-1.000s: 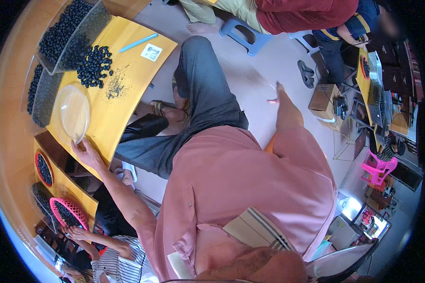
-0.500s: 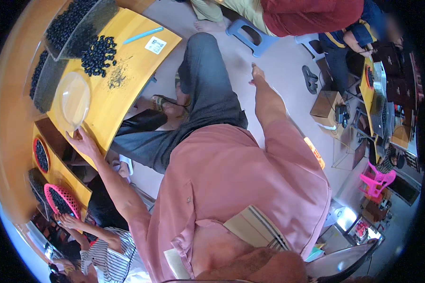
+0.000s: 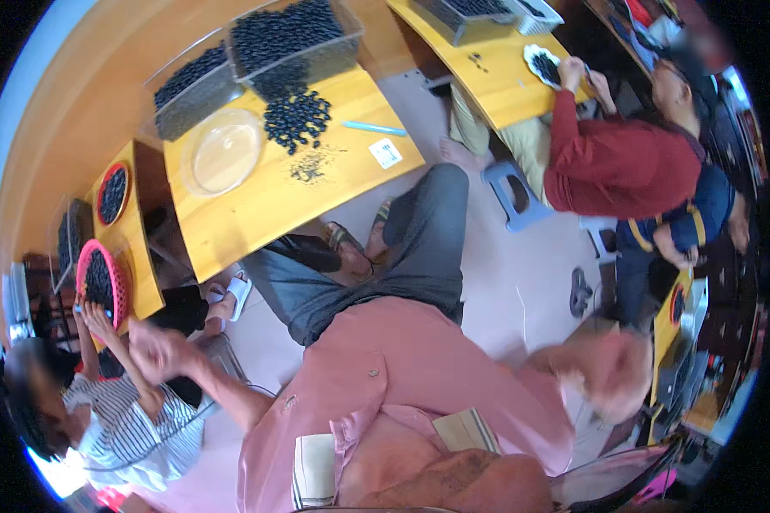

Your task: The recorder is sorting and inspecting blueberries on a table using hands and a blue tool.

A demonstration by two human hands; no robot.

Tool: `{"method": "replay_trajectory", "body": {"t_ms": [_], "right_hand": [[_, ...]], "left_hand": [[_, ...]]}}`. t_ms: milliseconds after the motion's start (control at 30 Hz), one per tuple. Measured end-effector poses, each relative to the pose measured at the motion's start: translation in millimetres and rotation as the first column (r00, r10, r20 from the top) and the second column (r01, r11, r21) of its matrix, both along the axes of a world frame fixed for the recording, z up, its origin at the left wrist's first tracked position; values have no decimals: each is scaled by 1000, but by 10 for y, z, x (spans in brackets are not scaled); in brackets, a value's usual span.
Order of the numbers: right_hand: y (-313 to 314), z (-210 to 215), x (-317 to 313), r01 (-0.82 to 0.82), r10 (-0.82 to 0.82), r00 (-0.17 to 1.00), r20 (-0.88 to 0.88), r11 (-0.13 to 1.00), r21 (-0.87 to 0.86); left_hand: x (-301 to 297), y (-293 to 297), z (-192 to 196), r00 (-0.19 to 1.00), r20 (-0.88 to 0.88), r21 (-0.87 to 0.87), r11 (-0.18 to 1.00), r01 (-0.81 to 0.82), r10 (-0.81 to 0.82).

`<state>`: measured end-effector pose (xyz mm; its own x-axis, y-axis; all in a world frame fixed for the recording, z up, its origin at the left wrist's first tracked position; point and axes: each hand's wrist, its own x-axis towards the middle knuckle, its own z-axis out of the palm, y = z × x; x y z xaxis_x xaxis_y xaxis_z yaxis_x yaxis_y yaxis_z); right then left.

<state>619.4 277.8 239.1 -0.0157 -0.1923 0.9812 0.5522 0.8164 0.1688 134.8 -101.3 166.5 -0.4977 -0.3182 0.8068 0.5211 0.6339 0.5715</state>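
Note:
My left hand (image 3: 158,350) is raised beside my body at the left, smeared by motion, and its fingers cannot be made out. Out to my right, my right hand (image 3: 612,372) is lifted off the table and blurred too. No held thing shows in either hand. In front of me stands a yellow table (image 3: 257,209). On it lie a clear round plastic dish (image 3: 222,154), a heap of shiny black beans (image 3: 298,121), a light-blue stick (image 3: 375,128), a white printed card (image 3: 385,154) and a scatter of dark crumbs (image 3: 312,165).
Two clear bins (image 3: 295,38) of black beans stand at the table's back. A person in stripes (image 3: 137,419) works at a pink basket (image 3: 103,282) on the left. On the right, a person in dark red (image 3: 624,162) handles a white dish (image 3: 541,66) by a blue-grey stool (image 3: 515,197).
My left hand has left the dish and table edge and drawn back toward my body. My right hand has swung back and outward. The view has turned, bringing more of the table in.

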Motion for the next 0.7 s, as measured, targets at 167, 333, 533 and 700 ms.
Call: {"method": "replay_trajectory", "body": {"t_ms": [167, 333, 533, 700], "right_hand": [[-64, 319, -405, -256, 261, 965, 17, 956, -144], [89, 224, -680, -537, 538, 843, -8, 839, -90], [833, 586, 278, -466, 496, 865, 78, 735, 492], [1302, 903, -321, -459, 495, 860, 127, 640, 616]], "left_hand": [[712, -720, 496, 894, -359, -229, 903, -363, 268], [899, -567, 658, 754, -558, -112, 870, -481, 346], [923, -907, 1295, 436, -899, -52, 981, -188, 36], [477, -1099, 2376, -55, -912, 384, 802, -457, 406]]}}
